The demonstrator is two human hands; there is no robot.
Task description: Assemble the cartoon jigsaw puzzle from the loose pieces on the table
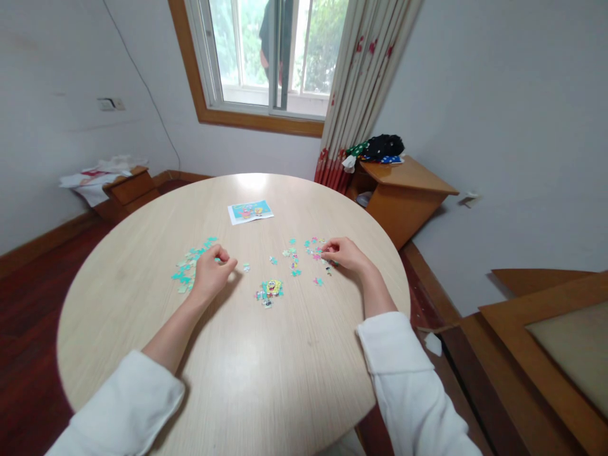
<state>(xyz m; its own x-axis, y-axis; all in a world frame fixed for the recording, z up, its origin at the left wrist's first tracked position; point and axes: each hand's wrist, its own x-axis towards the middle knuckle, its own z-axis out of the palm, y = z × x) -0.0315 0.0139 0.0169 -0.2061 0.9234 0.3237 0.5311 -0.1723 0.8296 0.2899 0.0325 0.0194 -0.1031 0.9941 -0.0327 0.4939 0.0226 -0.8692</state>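
My left hand is curled, thumb toward the fingers, beside a spread of teal and pale green jigsaw pieces; whether it pinches anything I cannot make out. Over on the right, my right hand reaches down with its fingertips at a group of pink and teal jigsaw pieces, partly covering them. Between the hands lies a small joined section of puzzle with a yellow cartoon face. Loose pieces are scattered above it, among them a teal piece and a pale one near my left hand.
A printed picture sheet with cartoon figures lies toward the far side of the round wooden table. Behind it are a window and a curtain. A wooden cabinet with cloths on top stands at the right, a wooden chair nearer.
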